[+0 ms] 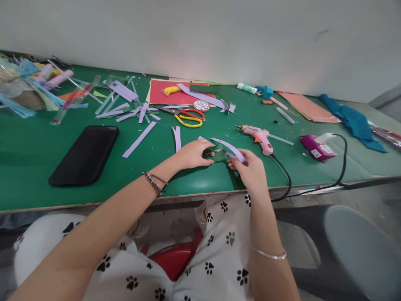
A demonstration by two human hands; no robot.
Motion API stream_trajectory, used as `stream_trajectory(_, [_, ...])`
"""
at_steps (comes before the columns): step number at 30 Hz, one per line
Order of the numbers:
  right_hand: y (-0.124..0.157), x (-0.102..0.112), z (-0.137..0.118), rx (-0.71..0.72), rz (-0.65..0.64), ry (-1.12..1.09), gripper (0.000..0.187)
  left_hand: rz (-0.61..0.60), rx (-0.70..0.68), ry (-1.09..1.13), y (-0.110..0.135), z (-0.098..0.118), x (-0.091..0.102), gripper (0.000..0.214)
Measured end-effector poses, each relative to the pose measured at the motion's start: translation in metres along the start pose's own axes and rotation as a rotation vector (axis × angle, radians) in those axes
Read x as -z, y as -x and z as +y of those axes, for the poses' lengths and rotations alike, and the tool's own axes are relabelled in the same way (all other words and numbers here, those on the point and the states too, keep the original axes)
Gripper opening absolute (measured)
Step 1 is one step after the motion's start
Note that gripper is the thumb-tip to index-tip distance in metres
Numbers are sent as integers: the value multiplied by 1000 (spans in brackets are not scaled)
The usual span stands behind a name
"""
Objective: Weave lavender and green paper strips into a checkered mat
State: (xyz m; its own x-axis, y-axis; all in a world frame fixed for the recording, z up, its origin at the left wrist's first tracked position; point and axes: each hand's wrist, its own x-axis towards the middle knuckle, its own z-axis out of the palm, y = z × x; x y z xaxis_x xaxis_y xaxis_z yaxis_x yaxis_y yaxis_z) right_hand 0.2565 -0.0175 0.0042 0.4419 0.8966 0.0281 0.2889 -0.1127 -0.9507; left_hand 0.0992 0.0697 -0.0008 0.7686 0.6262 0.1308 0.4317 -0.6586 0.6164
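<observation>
Near the table's front edge, my left hand [194, 154] has its thumb and fingers closed on one end of a dark green paper piece [220, 155]. My right hand [252, 169] pinches a curved lilac paper strip [231, 147] beside the green piece's other end. Part of the lilac strip arches over the green paper. Where the two papers meet is partly hidden by my fingers. A pink glue gun [260, 138] lies just beyond my right hand. Another lilac strip [177, 139] lies flat behind my left wrist.
A black phone [85, 155] lies at left. Scissors [189, 117] with red and yellow handles lie behind my hands, near red paper [161, 92]. Loose lilac strips [123, 90] are scattered at back left. A purple power socket [317, 148] stands at right, its cord hanging over the edge.
</observation>
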Motion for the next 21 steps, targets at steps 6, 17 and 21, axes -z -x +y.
stream_trajectory(6, [0, 2, 1, -27, 18, -21, 16, 23, -43, -18, 0, -1, 1, 11])
stream_trajectory(17, [2, 3, -1, -57, 36, -41, 14, 19, 60, 61, 2, -2, 5, 15])
stream_trajectory(21, [1, 11, 1, -10, 42, 68, 15, 29, 100, 119, 2, -3, 5, 7])
